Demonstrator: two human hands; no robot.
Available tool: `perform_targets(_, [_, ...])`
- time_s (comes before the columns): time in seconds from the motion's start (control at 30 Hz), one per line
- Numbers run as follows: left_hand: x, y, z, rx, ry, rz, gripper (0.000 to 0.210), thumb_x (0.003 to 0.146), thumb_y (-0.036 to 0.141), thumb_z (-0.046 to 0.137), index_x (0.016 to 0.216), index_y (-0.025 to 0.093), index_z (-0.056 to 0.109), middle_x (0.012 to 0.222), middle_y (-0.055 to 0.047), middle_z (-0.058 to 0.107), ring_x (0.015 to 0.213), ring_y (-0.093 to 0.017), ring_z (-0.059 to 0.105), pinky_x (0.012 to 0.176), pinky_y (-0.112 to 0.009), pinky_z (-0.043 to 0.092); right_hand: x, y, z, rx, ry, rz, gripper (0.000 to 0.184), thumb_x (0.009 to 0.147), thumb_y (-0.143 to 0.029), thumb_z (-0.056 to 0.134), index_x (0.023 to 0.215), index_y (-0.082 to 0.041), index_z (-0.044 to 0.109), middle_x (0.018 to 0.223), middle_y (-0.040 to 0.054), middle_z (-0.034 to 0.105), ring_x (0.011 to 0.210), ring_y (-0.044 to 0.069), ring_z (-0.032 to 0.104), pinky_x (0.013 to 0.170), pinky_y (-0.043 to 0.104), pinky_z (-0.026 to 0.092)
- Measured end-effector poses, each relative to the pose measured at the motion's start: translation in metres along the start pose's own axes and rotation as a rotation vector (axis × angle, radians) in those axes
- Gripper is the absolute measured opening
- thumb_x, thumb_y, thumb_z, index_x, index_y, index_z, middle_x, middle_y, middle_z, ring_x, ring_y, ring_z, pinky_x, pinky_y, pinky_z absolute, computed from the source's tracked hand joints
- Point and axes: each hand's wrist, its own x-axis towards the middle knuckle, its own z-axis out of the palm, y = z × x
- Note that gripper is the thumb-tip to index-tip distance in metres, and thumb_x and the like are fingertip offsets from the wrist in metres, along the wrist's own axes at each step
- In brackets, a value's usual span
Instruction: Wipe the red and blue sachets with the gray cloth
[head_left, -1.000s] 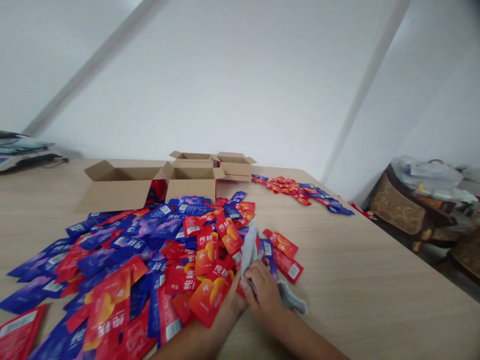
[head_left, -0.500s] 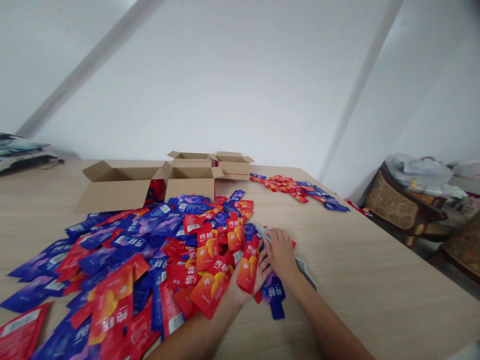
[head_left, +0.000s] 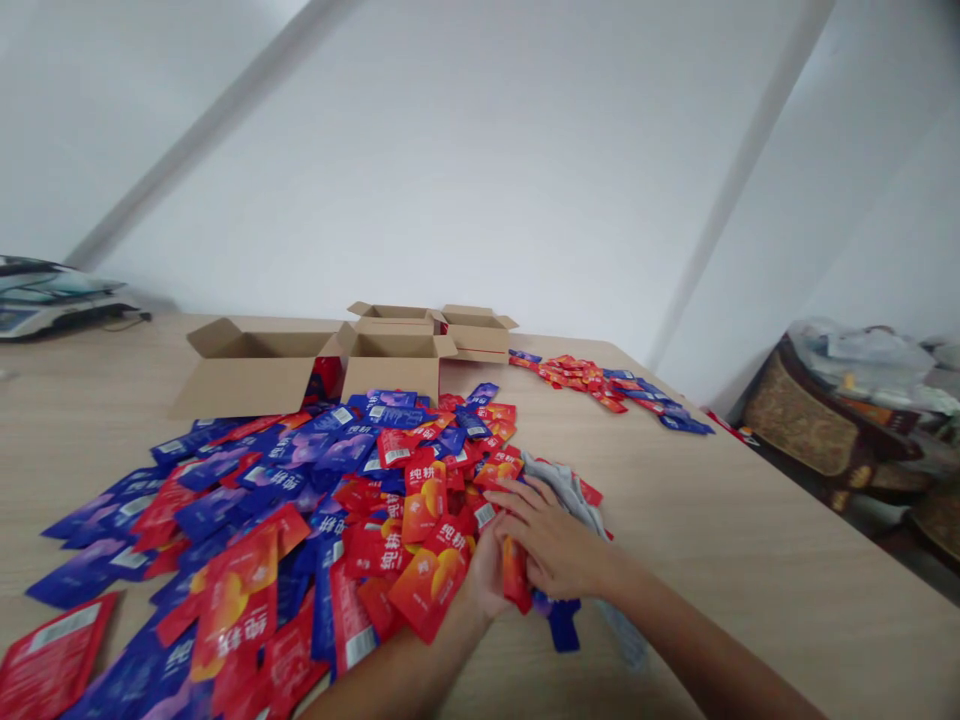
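My left hand (head_left: 486,578) is palm up at the right edge of a heap of red and blue packets (head_left: 420,505), with fingers closed round a red packet (head_left: 516,576). Across that packet lies my right hand (head_left: 551,535), fingers stretched out and slightly apart, hiding most of it and the left fingertips. Just beyond the right hand a crumpled grey cloth (head_left: 574,490) rests on the table, partly over red packets; its lower end shows below the right forearm. A blue packet (head_left: 562,622) pokes out under the hands.
Open cardboard boxes stand behind the heap: a wide one (head_left: 247,385), a smaller one (head_left: 394,372) and two more at the back. A second spread of packets (head_left: 577,375) lies at the far right. A scale-like device (head_left: 56,310) is far left; a patterned chair (head_left: 799,415) holds bags.
My right hand has moved left from the grey cloth onto the red packet in my left hand, covering it. The view has shifted slightly left.
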Motion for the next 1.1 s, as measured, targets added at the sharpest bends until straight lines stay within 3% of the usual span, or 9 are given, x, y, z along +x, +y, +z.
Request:
perform_targets(0.1, [0.001,0.004,0.009,-0.054,-0.053,-0.032,0.021,0.086,0.028,0.046,0.085,0.017,0.063,0.084,-0.005,0.066,0.09,-0.019,0.062,0.091,-0.034,0.042,0.005,0.019,-0.012,0.039,-0.026,0.027,0.031,0.067,-0.013,0.051,0.095,-0.022,0.062,0.103,0.0065,0.065,0.103,0.023,0.053,0.1,0.043,0.031])
perform_targets(0.17, [0.001,0.007,0.013,-0.078,-0.119,-0.093,0.026,0.087,0.033,0.046,0.091,0.014,0.063,0.096,-0.011,0.067,0.099,-0.023,0.061,0.095,-0.039,0.039,0.008,0.037,-0.019,0.139,-0.018,0.133,0.019,0.073,-0.018,0.052,0.089,-0.023,0.061,0.088,0.0031,0.066,0.087,0.02,0.057,0.087,0.036,0.04])
perform_targets(0.27, [0.001,0.007,0.017,-0.072,-0.18,-0.163,0.039,0.087,0.038,0.046,0.108,0.008,0.059,0.121,-0.02,0.058,0.117,-0.029,0.052,0.101,-0.042,0.033,0.018,0.067,-0.019,0.381,0.167,0.346,0.017,0.079,-0.032,0.053,0.092,-0.022,0.059,0.086,0.0012,0.066,0.081,0.019,0.058,0.076,0.031,0.045])
perform_targets(0.33, [0.0,0.006,0.017,-0.043,-0.182,-0.187,0.046,0.088,0.04,0.043,0.116,0.006,0.056,0.124,-0.023,0.056,0.117,-0.03,0.052,0.101,-0.042,0.032,0.028,0.085,-0.011,0.577,0.311,0.458,0.025,0.079,-0.039,0.055,0.094,-0.02,0.058,0.087,0.0018,0.066,0.08,0.019,0.06,0.075,0.031,0.047])
perform_targets(0.47, [-0.002,0.002,0.017,0.022,-0.189,-0.203,0.052,0.091,0.043,0.038,0.123,0.004,0.052,0.119,-0.023,0.06,0.109,-0.029,0.059,0.099,-0.043,0.034,0.043,0.119,0.014,0.865,0.341,0.528,0.04,0.081,-0.043,0.053,0.113,-0.019,0.055,0.102,0.0058,0.067,0.09,0.02,0.063,0.08,0.035,0.049])
perform_targets(0.67, [-0.004,0.003,0.02,0.081,-0.164,-0.2,0.053,0.092,0.043,0.035,0.119,0.003,0.056,0.113,-0.021,0.064,0.104,-0.029,0.061,0.096,-0.042,0.036,0.026,0.191,0.031,0.334,0.347,0.841,0.036,0.086,-0.03,0.043,0.117,-0.016,0.056,0.11,0.0111,0.066,0.096,0.019,0.064,0.083,0.034,0.049])
perform_targets(0.9, [-0.004,0.002,0.02,0.113,-0.124,-0.2,0.051,0.092,0.043,0.034,0.113,0.004,0.061,0.109,-0.019,0.066,0.1,-0.028,0.063,0.091,-0.04,0.039,-0.025,0.281,0.016,-0.074,0.338,1.064,0.04,0.078,-0.014,0.047,0.117,-0.009,0.055,0.123,0.0176,0.056,0.121,0.026,0.047,0.103,0.038,0.032])
perform_targets(1.1, [0.004,0.003,0.012,0.118,-0.168,-0.237,0.048,0.093,0.04,0.033,0.11,0.008,0.064,0.106,-0.015,0.068,0.099,-0.027,0.064,0.09,-0.038,0.04,-0.04,0.348,0.005,-0.309,0.25,1.248,0.038,0.082,-0.018,0.046,0.117,-0.005,0.052,0.12,0.0228,0.055,0.117,0.031,0.048,0.089,0.04,0.042])
